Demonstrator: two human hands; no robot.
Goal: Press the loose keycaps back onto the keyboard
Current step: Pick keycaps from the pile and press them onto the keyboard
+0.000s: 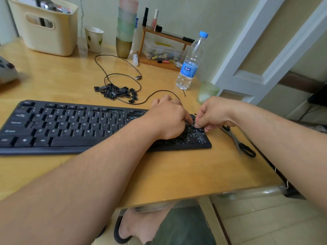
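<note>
Both hands work at the number-pad end of the keyboard (74,128): left hand (169,119) curled, fingertips down among bare switches; right hand (212,114) pinching something small and dark, probably a keycap, though blur hides it. Loose keycaps (117,92) heaped behind the keyboard, inside the cable (123,75) loop. Risk: a cap seated crooked could jam or snap its stem under pressure.
</note>
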